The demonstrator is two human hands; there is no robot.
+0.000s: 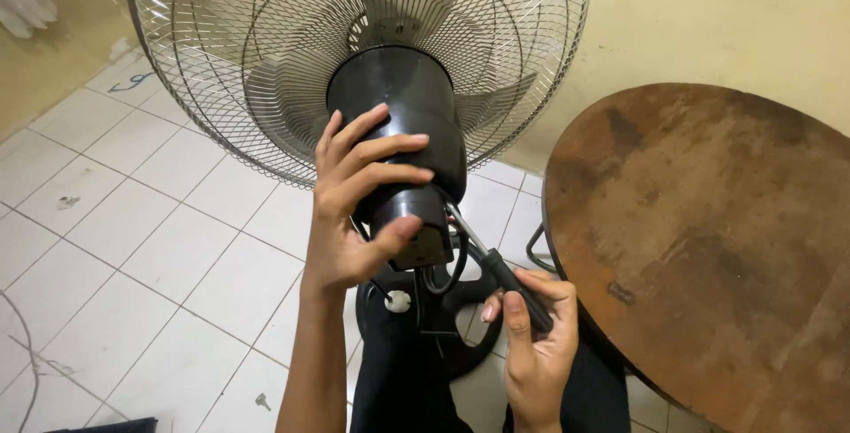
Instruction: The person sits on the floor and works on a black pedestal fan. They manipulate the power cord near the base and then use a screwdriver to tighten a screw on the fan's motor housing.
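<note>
The fan (354,61) stands on the white tiled floor (133,238), just beside a round, worn brown desk (708,247), with its wire cage (221,88) facing away and its black motor housing (398,123) turned toward the person. The left hand (354,203) is wrapped around that housing, fingers spread over the top and thumb pressed under its narrow end. The right hand (531,336) is closed around the black handle of a screwdriver (500,269), whose thin shaft points up toward the underside of the housing, beside a loop of black cable (443,278). The housing looks like smooth, hard plastic, likely a bit slippery, so the broad wrap-around grip suits it; the cage seems light and springy and would probably bend if squeezed, while the motor end is probably where the weight sits. The dark round base (425,327) lies below, with a small white knob (397,301) on it. I see no package or label on the fan; a faint blue scribble (131,83) marks a far tile, and a small grey bit (262,400) lies on the floor near the person.
</note>
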